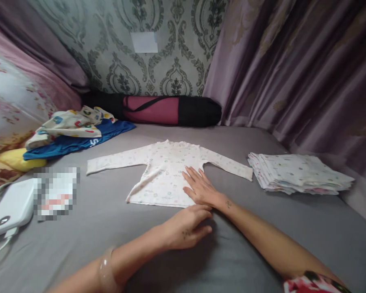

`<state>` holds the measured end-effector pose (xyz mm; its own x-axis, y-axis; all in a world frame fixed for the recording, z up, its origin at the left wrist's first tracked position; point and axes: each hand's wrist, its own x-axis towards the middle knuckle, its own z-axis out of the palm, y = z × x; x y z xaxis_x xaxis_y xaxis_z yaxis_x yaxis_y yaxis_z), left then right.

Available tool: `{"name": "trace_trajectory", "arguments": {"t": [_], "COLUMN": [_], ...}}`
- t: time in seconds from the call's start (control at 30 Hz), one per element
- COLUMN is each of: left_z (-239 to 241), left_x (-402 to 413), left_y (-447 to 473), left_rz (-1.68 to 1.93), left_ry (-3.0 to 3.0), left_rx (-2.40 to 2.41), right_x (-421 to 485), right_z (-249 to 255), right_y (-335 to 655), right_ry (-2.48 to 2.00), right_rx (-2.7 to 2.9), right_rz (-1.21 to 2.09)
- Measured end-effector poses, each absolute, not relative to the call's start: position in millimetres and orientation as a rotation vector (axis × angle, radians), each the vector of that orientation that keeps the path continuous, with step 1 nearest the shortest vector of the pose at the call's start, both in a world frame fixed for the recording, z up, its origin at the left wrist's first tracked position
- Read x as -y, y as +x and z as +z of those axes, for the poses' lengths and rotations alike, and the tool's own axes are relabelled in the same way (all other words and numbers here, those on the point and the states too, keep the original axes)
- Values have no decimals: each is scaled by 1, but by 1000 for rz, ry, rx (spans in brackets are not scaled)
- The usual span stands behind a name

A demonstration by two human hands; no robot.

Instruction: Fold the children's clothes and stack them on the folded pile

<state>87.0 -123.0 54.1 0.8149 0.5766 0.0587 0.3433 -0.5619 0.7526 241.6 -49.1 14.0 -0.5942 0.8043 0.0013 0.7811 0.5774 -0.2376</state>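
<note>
A small white long-sleeved shirt (pixel 164 175) with a fine print lies spread out, its neck away from me and both sleeves stretched sideways. My right hand (pixel 199 187) rests flat on the lower right part of its body, fingers spread. Close to the hem, just below my right wrist, is my left hand (pixel 187 228). Its fingers are loosely bent and the thumb stands apart from them. I see nothing held in it, though the fingertips are partly hidden near the shirt's corner.
A stack of folded printed clothes (pixel 301 173) sits to the right on the grey sheet (pixel 110 240). Leftward are a white power bank (pixel 14 207) with a cable, a blurred packet (pixel 57 191) and crumpled clothes (pixel 73 126). A black and maroon rolled bag (pixel 152 110) lies along the wall.
</note>
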Motion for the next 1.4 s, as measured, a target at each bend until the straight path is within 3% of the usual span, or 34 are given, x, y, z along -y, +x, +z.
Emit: {"name": "trace_trajectory", "arguments": {"t": [0.17,0.4,0.6,0.83,1.1,1.4], "left_z": [68,36,35,42,38,16], "left_x": [74,-2,-17,-33,-45,-52], "left_y": [34,-58,-55,-44,-49,-72], "left_rz": [553,608,556,433,385,476], "left_ry": [2019,1755,1574,1556,1746,2475], "left_rx": [-1224,-2058,-2202,-2289,-2246,-2043], "right_x": [77,105,86,76,72,49], "right_z": [22,51,70,47,38,36], "right_y": [252,260,201,98,86,105], "right_ry": [-1261,-1147,-1060,-1009,-1061,-734], "right_rx": [2783,2800,2759,2753,2889,2709], "right_rz": [396,519,468,295,195,854]}}
